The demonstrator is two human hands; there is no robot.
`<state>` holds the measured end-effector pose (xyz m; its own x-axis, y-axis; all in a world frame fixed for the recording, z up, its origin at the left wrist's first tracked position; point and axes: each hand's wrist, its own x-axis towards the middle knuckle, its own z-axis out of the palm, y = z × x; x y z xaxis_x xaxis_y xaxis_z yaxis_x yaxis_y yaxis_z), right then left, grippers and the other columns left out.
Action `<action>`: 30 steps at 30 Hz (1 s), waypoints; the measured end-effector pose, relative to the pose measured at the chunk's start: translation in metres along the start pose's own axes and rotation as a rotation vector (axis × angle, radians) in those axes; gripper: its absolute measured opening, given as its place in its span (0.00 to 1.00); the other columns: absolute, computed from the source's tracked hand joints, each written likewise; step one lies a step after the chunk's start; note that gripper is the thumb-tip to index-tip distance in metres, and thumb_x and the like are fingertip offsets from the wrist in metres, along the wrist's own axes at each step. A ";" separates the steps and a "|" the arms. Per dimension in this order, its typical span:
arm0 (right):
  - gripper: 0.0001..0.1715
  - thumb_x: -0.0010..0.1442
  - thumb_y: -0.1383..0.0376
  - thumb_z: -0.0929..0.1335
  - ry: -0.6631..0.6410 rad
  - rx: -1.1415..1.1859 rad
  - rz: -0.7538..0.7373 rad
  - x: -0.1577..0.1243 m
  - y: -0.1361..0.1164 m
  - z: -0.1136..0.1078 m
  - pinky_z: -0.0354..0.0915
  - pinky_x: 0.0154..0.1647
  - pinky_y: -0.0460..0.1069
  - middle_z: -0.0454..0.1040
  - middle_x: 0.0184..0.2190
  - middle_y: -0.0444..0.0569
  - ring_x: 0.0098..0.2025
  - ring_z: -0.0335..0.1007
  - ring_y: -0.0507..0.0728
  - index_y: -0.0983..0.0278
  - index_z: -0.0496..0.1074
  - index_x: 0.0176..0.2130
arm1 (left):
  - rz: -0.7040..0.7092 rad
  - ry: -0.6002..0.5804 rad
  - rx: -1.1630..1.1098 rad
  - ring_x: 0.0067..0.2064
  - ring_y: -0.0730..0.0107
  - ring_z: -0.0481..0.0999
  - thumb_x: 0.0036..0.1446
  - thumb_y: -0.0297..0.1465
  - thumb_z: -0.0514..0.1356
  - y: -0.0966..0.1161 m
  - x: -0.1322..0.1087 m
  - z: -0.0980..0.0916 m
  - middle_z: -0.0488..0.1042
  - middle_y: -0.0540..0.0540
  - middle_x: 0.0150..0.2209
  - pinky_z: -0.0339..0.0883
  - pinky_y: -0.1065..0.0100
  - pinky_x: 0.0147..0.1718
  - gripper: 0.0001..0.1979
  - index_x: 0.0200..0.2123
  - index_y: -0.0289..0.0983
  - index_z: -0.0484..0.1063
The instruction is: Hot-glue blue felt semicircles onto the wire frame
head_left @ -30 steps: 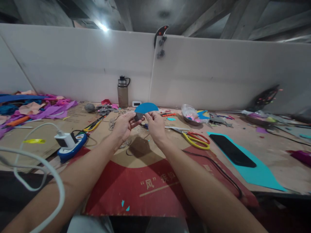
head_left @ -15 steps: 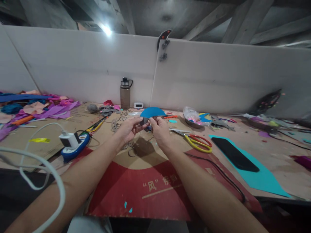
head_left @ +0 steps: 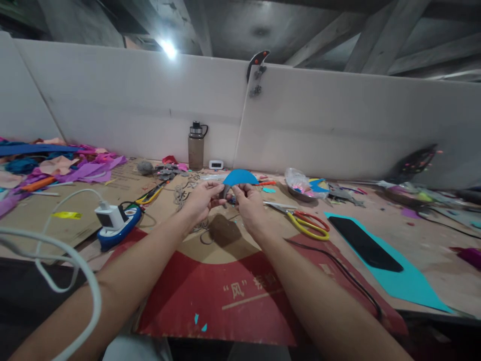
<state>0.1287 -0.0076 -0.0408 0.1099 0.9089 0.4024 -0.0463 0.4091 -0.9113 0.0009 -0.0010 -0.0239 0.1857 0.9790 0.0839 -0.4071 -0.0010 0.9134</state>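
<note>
In the head view, a blue piece [head_left: 240, 176] with a rounded upper edge, like paper or felt, stands up between my hands above the table. My left hand [head_left: 203, 200] pinches a small dark grey piece [head_left: 226, 190] at the blue piece's lower left edge. Fingers and thumb of my right hand [head_left: 248, 203] are closed at the lower edge of the blue piece, close to the left fingertips. How the grey and blue pieces join is hidden by my fingers.
Scissors with red and yellow handles [head_left: 310, 225] lie to the right, before a black phone [head_left: 364, 240] on turquoise sheet. Left are a blue power strip [head_left: 120, 228], white cable [head_left: 86, 281] and yellow-handled tool [head_left: 152, 194]. A bottle [head_left: 196, 148] stands behind; red cardboard [head_left: 180, 301] lies in front.
The blue piece has turned slightly and shows narrower. The grey piece has tilted and shows less between my fingers. The whole view has shifted a little.
</note>
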 end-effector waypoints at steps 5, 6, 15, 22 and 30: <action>0.11 0.53 0.57 0.64 0.019 0.006 -0.008 -0.004 -0.010 0.000 0.56 0.23 0.44 0.64 0.23 0.40 0.23 0.56 0.48 0.63 0.64 0.29 | 0.151 -0.047 0.195 0.27 0.71 0.75 0.49 0.29 0.62 -0.003 -0.005 0.008 0.71 0.48 0.29 0.70 0.72 0.19 0.10 0.33 0.34 0.64; 0.10 0.53 0.58 0.64 0.022 -0.012 -0.019 -0.005 -0.012 0.000 0.57 0.24 0.44 0.65 0.23 0.40 0.23 0.57 0.48 0.63 0.64 0.29 | 0.174 -0.066 0.228 0.27 0.71 0.75 0.48 0.30 0.63 -0.003 -0.007 0.009 0.71 0.48 0.31 0.70 0.71 0.19 0.12 0.34 0.34 0.64; 0.12 0.56 0.59 0.63 -0.020 -0.268 -0.197 -0.005 -0.007 -0.002 0.60 0.35 0.47 0.71 0.27 0.46 0.31 0.64 0.52 0.65 0.70 0.31 | 0.356 -0.003 0.642 0.27 0.73 0.68 0.48 0.32 0.61 -0.007 -0.008 0.005 0.71 0.49 0.28 0.61 0.75 0.20 0.07 0.31 0.37 0.70; 0.11 0.57 0.60 0.63 -0.036 -0.536 -0.322 -0.001 0.000 -0.007 0.59 0.37 0.50 0.71 0.30 0.49 0.34 0.64 0.55 0.64 0.71 0.33 | 0.428 0.045 0.791 0.28 0.70 0.68 0.44 0.28 0.62 0.001 -0.008 0.004 0.73 0.49 0.23 0.59 0.71 0.30 0.04 0.20 0.37 0.73; 0.05 0.55 0.66 0.63 -0.020 -0.668 -0.428 -0.004 -0.006 -0.008 0.57 0.34 0.49 0.67 0.31 0.48 0.33 0.60 0.54 0.63 0.69 0.32 | 0.243 0.103 0.589 0.26 0.70 0.73 0.39 0.26 0.65 -0.005 0.006 -0.008 0.75 0.47 0.23 0.64 0.72 0.26 0.06 0.26 0.35 0.74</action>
<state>0.1369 -0.0148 -0.0376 -0.0348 0.6879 0.7250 0.6025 0.5932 -0.5340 -0.0035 0.0063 -0.0311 0.0514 0.9513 0.3039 0.1382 -0.3081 0.9413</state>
